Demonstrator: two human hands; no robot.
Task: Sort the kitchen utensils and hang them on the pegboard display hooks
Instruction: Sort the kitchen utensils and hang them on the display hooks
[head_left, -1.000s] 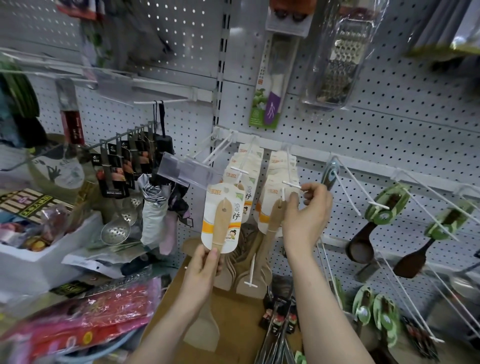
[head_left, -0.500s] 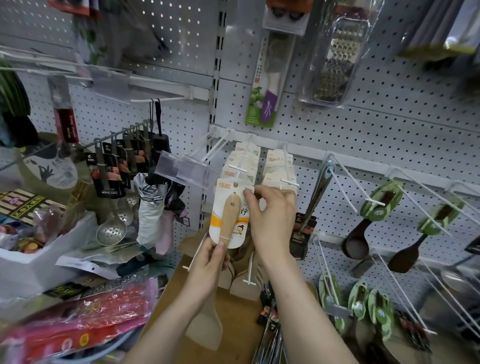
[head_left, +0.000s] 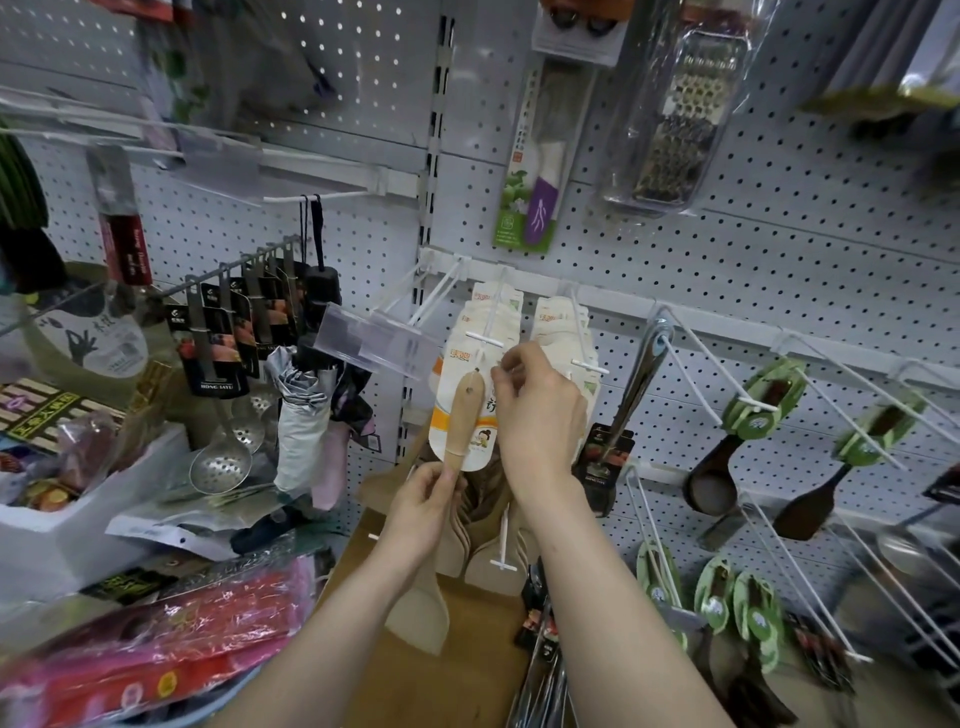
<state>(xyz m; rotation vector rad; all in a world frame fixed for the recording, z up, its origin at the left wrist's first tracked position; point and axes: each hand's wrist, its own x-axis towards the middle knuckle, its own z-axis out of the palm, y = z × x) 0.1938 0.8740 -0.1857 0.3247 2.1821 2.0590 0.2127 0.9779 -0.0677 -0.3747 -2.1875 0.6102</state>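
And the right hand (head_left: 537, 415) has come across. A second ago it was over at the neighbouring hook (head_left: 589, 368), beside the hanging steel turner (head_left: 636, 389); now it is on the top of the backing card (head_left: 445, 415), fingertips pinching the upper edge. The left hand (head_left: 421, 514) keeps its grip low on the handle of the wooden spatula (head_left: 462, 421), fingers curled round it, the blade hanging below the wrist.

The carded spatula has also come up and in. It was lower and further left; now its top sits just under the T-shaped tip of the display hook (head_left: 485, 340), in the row just right of the slotted upright on the pegboard (head_left: 779, 249). Behind it, the matching spatula cards (head_left: 493, 312) are already threaded on that same hook.

So the sorting choice looks made: this one joins its own kind. What's left, by my reading, is the fiddly part: getting the card's hanging slot over that T-tip and sliding it back. I can't see the slot itself; the fingers cover it. The card is thin and may flex, so the right hand needs to steer the hole while the left carries the weight.
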